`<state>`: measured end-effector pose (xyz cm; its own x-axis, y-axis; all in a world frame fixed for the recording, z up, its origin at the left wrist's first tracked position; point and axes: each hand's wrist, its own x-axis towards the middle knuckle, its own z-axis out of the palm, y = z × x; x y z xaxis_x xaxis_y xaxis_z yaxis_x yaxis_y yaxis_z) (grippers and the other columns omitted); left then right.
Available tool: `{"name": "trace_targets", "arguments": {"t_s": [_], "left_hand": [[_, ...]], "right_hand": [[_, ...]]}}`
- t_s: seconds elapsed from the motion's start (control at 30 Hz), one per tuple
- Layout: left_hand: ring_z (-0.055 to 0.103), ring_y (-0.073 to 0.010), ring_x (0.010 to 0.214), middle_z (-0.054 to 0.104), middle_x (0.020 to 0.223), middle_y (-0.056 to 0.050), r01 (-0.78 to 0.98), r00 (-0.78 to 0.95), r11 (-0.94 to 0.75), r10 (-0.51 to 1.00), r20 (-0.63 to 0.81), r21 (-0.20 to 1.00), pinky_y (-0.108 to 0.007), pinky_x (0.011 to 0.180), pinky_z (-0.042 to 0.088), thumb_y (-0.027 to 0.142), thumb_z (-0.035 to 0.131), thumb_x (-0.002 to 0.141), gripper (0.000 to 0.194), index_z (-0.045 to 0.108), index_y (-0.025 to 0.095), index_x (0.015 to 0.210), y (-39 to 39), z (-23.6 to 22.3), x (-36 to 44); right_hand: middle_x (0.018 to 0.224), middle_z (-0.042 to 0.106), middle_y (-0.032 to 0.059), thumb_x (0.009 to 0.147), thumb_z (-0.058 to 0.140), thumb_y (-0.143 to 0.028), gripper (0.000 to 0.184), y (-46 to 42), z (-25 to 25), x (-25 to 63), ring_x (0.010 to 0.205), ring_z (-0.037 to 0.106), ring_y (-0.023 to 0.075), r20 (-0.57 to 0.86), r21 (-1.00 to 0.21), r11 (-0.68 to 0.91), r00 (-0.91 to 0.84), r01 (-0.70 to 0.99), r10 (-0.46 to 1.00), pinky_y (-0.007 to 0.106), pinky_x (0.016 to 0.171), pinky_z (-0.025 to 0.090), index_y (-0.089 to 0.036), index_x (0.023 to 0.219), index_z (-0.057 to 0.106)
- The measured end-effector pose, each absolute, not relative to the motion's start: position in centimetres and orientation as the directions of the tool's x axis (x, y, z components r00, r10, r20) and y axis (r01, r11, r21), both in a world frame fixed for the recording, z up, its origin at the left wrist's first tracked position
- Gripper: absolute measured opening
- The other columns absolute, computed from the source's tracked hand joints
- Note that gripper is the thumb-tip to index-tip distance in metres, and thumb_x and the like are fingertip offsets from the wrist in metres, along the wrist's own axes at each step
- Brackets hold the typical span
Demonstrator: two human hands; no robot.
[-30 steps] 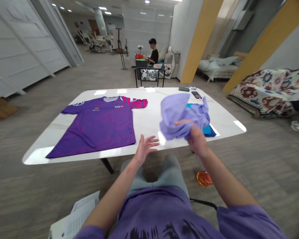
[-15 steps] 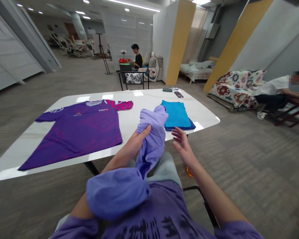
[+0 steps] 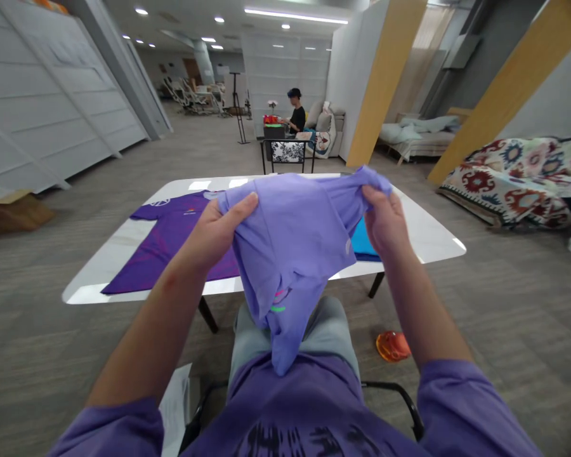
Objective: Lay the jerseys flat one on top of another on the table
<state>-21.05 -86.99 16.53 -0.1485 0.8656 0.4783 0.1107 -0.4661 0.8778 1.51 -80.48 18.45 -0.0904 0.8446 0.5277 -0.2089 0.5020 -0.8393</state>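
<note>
Lavender garment (image 3: pixel 297 222) between left hand (image 3: pixel 220 227) and right hand (image 3: pixel 385 219), marked pink and green.
A purple T-shirt (image 3: pixel 166 238) with white emblem (image 3: pixel 160 203) shows beyond the left; bright blue cloth (image 3: pixel 363 242) beside the right.

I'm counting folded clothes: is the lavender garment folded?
Not folded: the left hand and right hand hold the lavender garment between them, its lower part hanging loose.

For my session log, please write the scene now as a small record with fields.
Left hand: grips lilac garment
Right hand: grips its opposite side
Garment state: held up, lower part hanging
Table, left: purple shirt, spread, partly hidden
Table, right: blue cloth, mostly hidden
Floor, right: orange item
</note>
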Motion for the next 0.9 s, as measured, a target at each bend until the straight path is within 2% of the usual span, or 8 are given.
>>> {"name": "trace_targets", "arguments": {"t_s": [0.13, 0.23, 0.33, 0.43, 0.53, 0.7, 0.8, 0.9], "left_hand": [[0.050, -0.0169, 0.080, 0.051, 0.080, -0.006, 0.235, -0.205, -0.499, 0.813, 0.545, 0.834, -0.028, 0.071, 0.042, 0.037, 0.050, 0.074, 0.034, 0.049, 0.008, 0.093, -85.9, 18.9, -23.4], [0.048, -0.0149, 0.084, 0.048, 0.088, -0.006, 0.359, -0.259, -0.501, 0.757, 0.600, 0.788, -0.025, 0.073, 0.041, 0.031, 0.053, 0.073, 0.034, 0.044, 0.011, 0.099, -85.9, 19.5, -23.9], [0.047, -0.0138, 0.086, 0.046, 0.092, -0.007, 0.408, -0.265, -0.494, 0.741, 0.618, 0.768, -0.023, 0.072, 0.041, 0.030, 0.056, 0.070, 0.042, 0.039, 0.014, 0.105, -86.2, 19.1, -22.5], [0.048, -0.0142, 0.082, 0.048, 0.089, -0.007, 0.312, -0.143, -0.492, 0.821, 0.552, 0.813, -0.023, 0.069, 0.041, 0.031, 0.059, 0.067, 0.044, 0.042, 0.013, 0.103, -85.7, 18.1, -20.6], [0.050, -0.0147, 0.076, 0.050, 0.084, -0.007, 0.168, -0.006, -0.463, 0.882, 0.471, 0.870, -0.025, 0.067, 0.041, 0.033, 0.059, 0.066, 0.040, 0.046, 0.010, 0.097, -85.1, 17.4, -20.3], [0.050, -0.0152, 0.073, 0.052, 0.079, -0.007, 0.081, 0.145, -0.375, 0.921, 0.361, 0.924, -0.026, 0.063, 0.041, 0.033, 0.060, 0.065, 0.036, 0.051, 0.008, 0.088, -86.0, 17.6, -22.6], [0.049, -0.0144, 0.074, 0.053, 0.077, -0.007, 0.118, 0.000, -0.406, 0.912, 0.409, 0.906, -0.025, 0.064, 0.041, 0.036, 0.057, 0.067, 0.037, 0.050, 0.009, 0.090, -86.9, 17.6, -23.9], [0.048, -0.0114, 0.074, 0.051, 0.076, -0.004, 0.203, -0.211, -0.483, 0.828, 0.520, 0.852, -0.022, 0.065, 0.040, 0.038, 0.051, 0.072, 0.036, 0.046, 0.010, 0.095, -86.8, 17.7, -25.7]], "right_hand": [[0.078, 0.050, -0.0013, 0.076, 0.043, -0.030, 0.021, -79.4, 24.2, 0.3, 0.077, 0.046, 0.0070, 0.787, -0.601, 0.799, -0.169, 0.015, 0.594, 0.019, 0.076, 0.037, -0.012, 0.080, 0.052], [0.077, 0.048, -0.0016, 0.079, 0.036, -0.034, 0.026, -80.3, 27.5, -1.5, 0.076, 0.044, 0.0069, 0.884, -0.378, 0.908, -0.222, 0.180, 0.412, 0.018, 0.073, 0.036, -0.012, 0.079, 0.050], [0.078, 0.046, -0.0023, 0.081, 0.032, -0.032, 0.027, -81.1, 29.1, -3.7, 0.077, 0.042, 0.0060, 0.890, -0.202, 0.938, -0.348, 0.280, 0.296, 0.017, 0.075, 0.035, -0.011, 0.084, 0.048], [0.070, 0.043, -0.0033, 0.081, 0.030, -0.032, 0.030, -81.4, 29.9, -5.3, 0.073, 0.042, 0.0037, 0.831, -0.103, 0.945, -0.495, 0.310, 0.252, 0.014, 0.071, 0.035, -0.008, 0.084, 0.048], [0.067, 0.041, -0.0041, 0.079, 0.034, -0.031, 0.027, -81.6, 30.6, -5.3, 0.069, 0.039, 0.0022, 0.802, -0.099, 0.961, -0.551, 0.258, 0.230, 0.010, 0.065, 0.035, -0.008, 0.078, 0.049], [0.063, 0.045, -0.0057, 0.074, 0.047, -0.023, 0.012, -81.2, 32.1, -2.9, 0.060, 0.038, 0.0002, 0.808, -0.252, 0.955, -0.510, 0.157, 0.297, 0.009, 0.055, 0.032, -0.013, 0.073, 0.053], [0.063, 0.048, -0.0070, 0.070, 0.051, -0.018, 0.006, -80.5, 33.1, -1.3, 0.056, 0.038, -0.0014, 0.843, -0.283, 0.948, -0.434, 0.143, 0.317, 0.011, 0.051, 0.030, -0.015, 0.073, 0.055], [0.061, 0.048, -0.0080, 0.067, 0.052, -0.017, 0.007, -80.4, 33.6, 0.1, 0.054, 0.038, -0.0031, 0.815, -0.221, 0.951, -0.493, 0.219, 0.303, 0.012, 0.046, 0.026, -0.015, 0.073, 0.057]]}}
